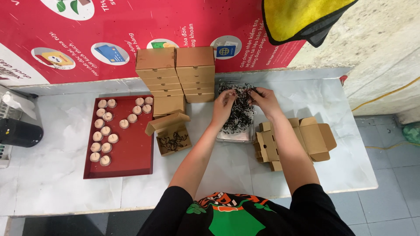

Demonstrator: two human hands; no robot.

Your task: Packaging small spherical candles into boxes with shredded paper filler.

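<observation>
At the frame's centre, the left hand (224, 106) and right hand (264, 101) both pinch black shredded paper (239, 114) over a clear tray (235, 136).

You have one view only, from a camera on your head, looking steeply down over your chest at the white table (52, 183). It sits close enough that your forearms fill the lower centre, yet wide enough to take in the red wall poster (144, 26) along the top edge and the tiled floor (393, 175) at the right. No second view overlaps it.
</observation>
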